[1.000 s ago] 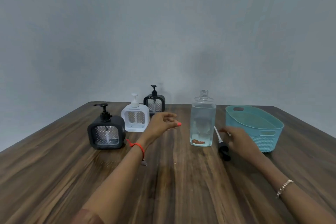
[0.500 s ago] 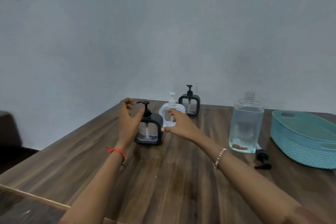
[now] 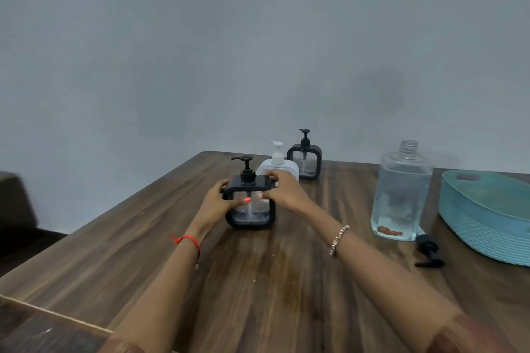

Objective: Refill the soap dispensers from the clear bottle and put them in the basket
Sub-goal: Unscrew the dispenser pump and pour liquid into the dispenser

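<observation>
Gripping the nearest black dispenser (image 3: 250,206), left hand (image 3: 216,203) and right hand (image 3: 282,193) flank it.

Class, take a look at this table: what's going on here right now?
A person grips the nearest black dispenser between left hand and right hand, its pump on. The white dispenser and the far black dispenser stand behind it. The uncapped clear bottle stands at the right, a loose black pump beside it, near the teal basket, which holds no dispenser.
</observation>
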A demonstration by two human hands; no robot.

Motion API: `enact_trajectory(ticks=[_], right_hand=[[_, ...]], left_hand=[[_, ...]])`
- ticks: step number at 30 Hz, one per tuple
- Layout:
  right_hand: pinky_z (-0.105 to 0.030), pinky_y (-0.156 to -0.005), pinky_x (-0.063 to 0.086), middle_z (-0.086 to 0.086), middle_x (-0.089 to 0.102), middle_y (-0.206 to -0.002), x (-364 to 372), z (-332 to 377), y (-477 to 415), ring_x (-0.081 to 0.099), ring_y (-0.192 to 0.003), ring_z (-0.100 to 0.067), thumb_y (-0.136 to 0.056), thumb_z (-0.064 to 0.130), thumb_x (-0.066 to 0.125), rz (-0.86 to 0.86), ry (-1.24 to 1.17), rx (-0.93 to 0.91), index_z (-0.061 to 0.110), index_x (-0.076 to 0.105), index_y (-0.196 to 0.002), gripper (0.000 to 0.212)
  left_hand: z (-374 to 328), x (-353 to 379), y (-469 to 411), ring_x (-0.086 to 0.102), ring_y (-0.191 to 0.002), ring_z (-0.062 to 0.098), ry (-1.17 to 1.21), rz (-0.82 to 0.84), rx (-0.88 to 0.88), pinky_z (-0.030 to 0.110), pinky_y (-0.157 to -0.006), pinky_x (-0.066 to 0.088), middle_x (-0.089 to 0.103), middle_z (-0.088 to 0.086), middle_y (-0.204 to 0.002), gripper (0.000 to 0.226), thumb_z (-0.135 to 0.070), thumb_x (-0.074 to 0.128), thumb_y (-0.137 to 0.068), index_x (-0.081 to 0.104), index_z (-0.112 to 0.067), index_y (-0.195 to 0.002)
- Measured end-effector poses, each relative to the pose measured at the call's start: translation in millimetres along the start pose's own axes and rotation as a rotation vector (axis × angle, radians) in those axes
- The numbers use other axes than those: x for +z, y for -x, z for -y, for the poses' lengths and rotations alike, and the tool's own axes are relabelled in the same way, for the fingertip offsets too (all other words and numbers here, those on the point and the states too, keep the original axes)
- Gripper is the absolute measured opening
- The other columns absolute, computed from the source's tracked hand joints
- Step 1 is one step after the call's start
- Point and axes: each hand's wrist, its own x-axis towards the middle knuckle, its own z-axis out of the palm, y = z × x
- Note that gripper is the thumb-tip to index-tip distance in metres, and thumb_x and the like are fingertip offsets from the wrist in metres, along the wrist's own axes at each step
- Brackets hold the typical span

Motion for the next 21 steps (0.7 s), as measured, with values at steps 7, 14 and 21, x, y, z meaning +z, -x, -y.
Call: enact_trajectory(ticks=[7,14,21], right_hand=[[-0.021,-0.081,0.040,-0.002,0.058,-0.112,-71.3,0.1,29.5,0.055,-0.102,-0.014,-0.075,0.035,0.075,-0.053,-0.015,-0.026,0.013,0.056,-0.123,0.056],[-0.003,-0.053,0.039,0.010,0.057,-0.072,-102.1,-12.2,52.7,0.053,-0.065,0.001,-0.073,0.033,0.078,-0.311,0.012,-0.072,0.008,0.069,-0.091,0.032],[-0.028,-0.087,0.041,-0.006,0.056,-0.108,-114.0,-31.5,55.0,0.050,-0.107,-0.016,-0.072,0.024,0.078,-0.288,0.017,-0.063,0.006,0.069,-0.095,0.031]], left_hand=[[-27.9,51.7,2.1,0.068,-0.084,0.018,0.161,0.124,0.058,0.022,-0.069,0.055,0.069,0.001,-0.092,0.045,-0.004,0.081,-0.066,0.058,-0.009,-0.104],[-54.9,99.0,8.0,0.069,-0.078,0.007,0.191,0.241,0.132,0.017,-0.066,0.054,0.073,-0.004,-0.086,0.041,0.001,0.081,-0.064,0.063,-0.013,-0.097],[-60.7,112.2,12.6,0.068,-0.089,0.017,0.105,0.303,0.152,0.030,-0.082,0.054,0.073,0.001,-0.089,0.038,-0.003,0.085,-0.058,0.069,-0.017,-0.089]])
